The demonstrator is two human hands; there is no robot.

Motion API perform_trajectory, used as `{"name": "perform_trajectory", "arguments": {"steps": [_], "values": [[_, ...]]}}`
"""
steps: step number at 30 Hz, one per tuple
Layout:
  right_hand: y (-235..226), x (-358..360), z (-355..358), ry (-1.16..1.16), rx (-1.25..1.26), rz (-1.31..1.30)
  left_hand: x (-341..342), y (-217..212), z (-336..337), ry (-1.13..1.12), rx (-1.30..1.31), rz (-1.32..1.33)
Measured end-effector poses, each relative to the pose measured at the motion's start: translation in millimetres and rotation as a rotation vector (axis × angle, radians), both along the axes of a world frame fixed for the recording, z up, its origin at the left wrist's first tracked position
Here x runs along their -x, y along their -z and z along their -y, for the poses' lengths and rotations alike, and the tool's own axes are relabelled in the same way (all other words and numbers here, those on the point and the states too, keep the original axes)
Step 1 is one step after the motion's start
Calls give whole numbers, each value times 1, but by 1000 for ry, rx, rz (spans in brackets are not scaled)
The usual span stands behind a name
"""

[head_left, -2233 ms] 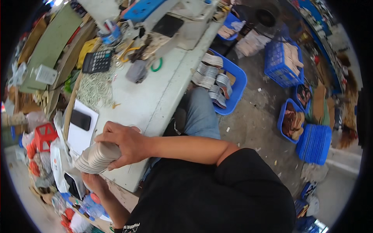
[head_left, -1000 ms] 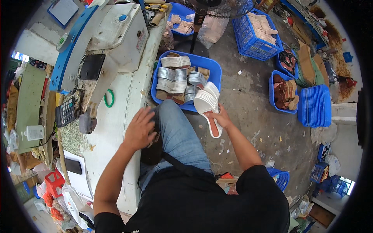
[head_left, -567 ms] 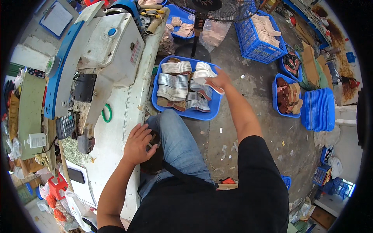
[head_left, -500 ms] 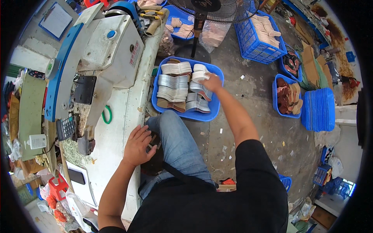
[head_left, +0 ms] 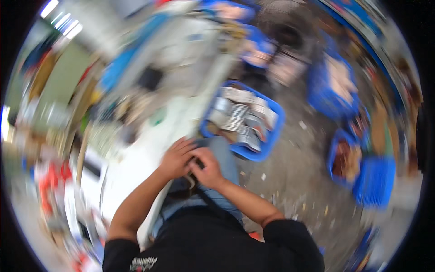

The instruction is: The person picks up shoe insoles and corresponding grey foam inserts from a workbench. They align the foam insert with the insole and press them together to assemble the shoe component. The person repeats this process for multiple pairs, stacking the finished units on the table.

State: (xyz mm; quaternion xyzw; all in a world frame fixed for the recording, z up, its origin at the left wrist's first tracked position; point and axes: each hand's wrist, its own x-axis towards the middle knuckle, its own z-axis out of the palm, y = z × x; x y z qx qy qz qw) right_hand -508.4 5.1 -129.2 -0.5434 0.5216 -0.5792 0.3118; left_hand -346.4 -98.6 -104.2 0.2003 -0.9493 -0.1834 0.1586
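Note:
My left hand (head_left: pixel 176 159) lies at the edge of the white worktable, over my lap, its fingers stretched out. Against it, my right hand (head_left: pixel 208 169) is bent with its fingers curled. A dark gap shows between the hands, and whatever the right fingers hold is hidden. Under them sits a dark brown object with a thin tan curved strip (head_left: pixel 192 182), too blurred to name. Just beyond my knee stands a blue plastic tub (head_left: pixel 259 157) with rows of stacked shoe insoles (head_left: pixel 237 116), white, silvery and brown.
The worktable (head_left: pixel 149 154) runs along my left, with a large machine (head_left: pixel 181 59) on it. A pedestal fan (head_left: pixel 287 34) stands behind the tub. Blue crates (head_left: pixel 324 97) of pale pieces, a tub of brown pieces (head_left: pixel 337 156) and stacked blue trays (head_left: pixel 375 181) line the right.
My right hand has left the insoles in the tub and come back to my left hand over my lap. The whole view has swung, so the surroundings are smeared.

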Motion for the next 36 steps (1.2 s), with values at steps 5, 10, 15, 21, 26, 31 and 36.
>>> {"name": "perform_trajectory", "arguments": {"steps": [5,10,15,21,26,31,36], "values": [[-27,-54,3,-249,-66,138,-67,-35,-82,-685,-79,-361],[-62,-149,-18,-1125,-110,-85,-175,-112,-259,-1312,-147,-354],[-107,-249,-70,-1649,111,-254,-204,-180,-430,-1843,116,-308],[-158,-327,-136,-2044,275,-299,-351,-189,-600,-2715,126,203],[-134,-328,-127,-1968,179,-393,-466,-121,-714,-3337,-536,166],[-84,-261,-66,-1561,-303,-469,-503,-49,-759,-3276,-412,178],[-55,-229,-39,-1350,-446,-447,-492,-69,-757,-3233,-434,105]]}}
